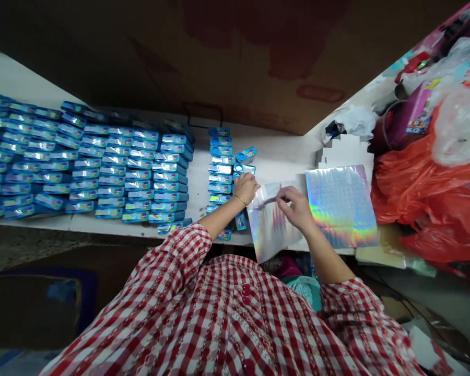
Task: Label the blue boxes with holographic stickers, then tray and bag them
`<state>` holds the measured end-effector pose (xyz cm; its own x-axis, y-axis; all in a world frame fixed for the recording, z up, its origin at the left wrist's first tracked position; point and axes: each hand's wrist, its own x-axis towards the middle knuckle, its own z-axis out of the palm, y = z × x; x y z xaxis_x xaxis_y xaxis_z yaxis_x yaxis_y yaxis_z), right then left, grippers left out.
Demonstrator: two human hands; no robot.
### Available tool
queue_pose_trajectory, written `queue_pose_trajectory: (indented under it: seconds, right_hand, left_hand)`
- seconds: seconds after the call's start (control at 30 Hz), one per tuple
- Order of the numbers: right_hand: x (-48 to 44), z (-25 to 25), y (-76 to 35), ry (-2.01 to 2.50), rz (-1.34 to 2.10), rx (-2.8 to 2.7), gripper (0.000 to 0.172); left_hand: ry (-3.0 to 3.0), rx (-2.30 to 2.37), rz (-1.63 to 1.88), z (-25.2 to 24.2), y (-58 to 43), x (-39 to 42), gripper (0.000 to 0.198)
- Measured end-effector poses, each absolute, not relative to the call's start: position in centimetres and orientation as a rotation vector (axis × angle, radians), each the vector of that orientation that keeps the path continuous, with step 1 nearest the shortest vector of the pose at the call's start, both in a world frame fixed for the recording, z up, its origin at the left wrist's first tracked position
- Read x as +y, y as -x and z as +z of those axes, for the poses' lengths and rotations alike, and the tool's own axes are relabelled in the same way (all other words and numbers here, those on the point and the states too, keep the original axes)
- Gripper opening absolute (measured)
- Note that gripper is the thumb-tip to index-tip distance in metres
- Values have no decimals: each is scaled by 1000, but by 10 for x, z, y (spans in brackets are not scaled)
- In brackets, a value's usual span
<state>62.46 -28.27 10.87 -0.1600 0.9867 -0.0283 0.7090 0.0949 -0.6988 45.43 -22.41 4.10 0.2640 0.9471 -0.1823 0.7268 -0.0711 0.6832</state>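
A shiny holographic sticker sheet [276, 230] lies between my hands, its lower corner hanging over the table's front edge. My left hand [246, 188] is closed at the sheet's upper left corner, beside small blue boxes [220, 169] set out in short columns. My right hand [295, 206] pinches at the sheet's upper part, where a narrow strip looks lifted; whether it has come loose I cannot tell. Just right of that hand, a second holographic sheet [341, 206] lies flat. Part of the nearest blue boxes is hidden behind my left hand and forearm.
Many blue boxes [113, 169] stand in packed rows across the left of the white table [199, 193]. A large cardboard carton [235, 62] looms along the back. White card pieces [347, 151] lie behind the second sheet, with red plastic bags [419, 177] and clutter at the right.
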Motion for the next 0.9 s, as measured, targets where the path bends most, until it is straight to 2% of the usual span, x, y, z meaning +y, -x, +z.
queue_pose_trajectory:
  seconds: [0.07, 0.23, 0.4, 0.53, 0.67, 0.9]
  right_hand:
    - [-271, 119, -616, 1677, 984, -1619, 13]
    - [-239, 116, -585, 1684, 1309, -968, 22]
    - [-219, 95, -545, 1672, 1436, -777, 28]
    - [-194, 69, -506, 1704, 1282, -882, 28]
    - [-159, 47, -472, 1702, 1055, -1086, 21]
    - [-125, 34, -452, 1955, 718, -1487, 18]
  left_hand:
    - [-1689, 1508, 581, 41, -448, -224, 17]
    - [-923, 1306, 881, 48, -424, -229, 41]
    - [-734, 1316, 1045, 47, -389, -222, 31]
    - [-742, 1420, 1157, 33, -357, -196, 28]
    - [-838, 1584, 1162, 18, -328, -160, 29]
    - [-1063, 1801, 1101, 0, -314, -122, 37]
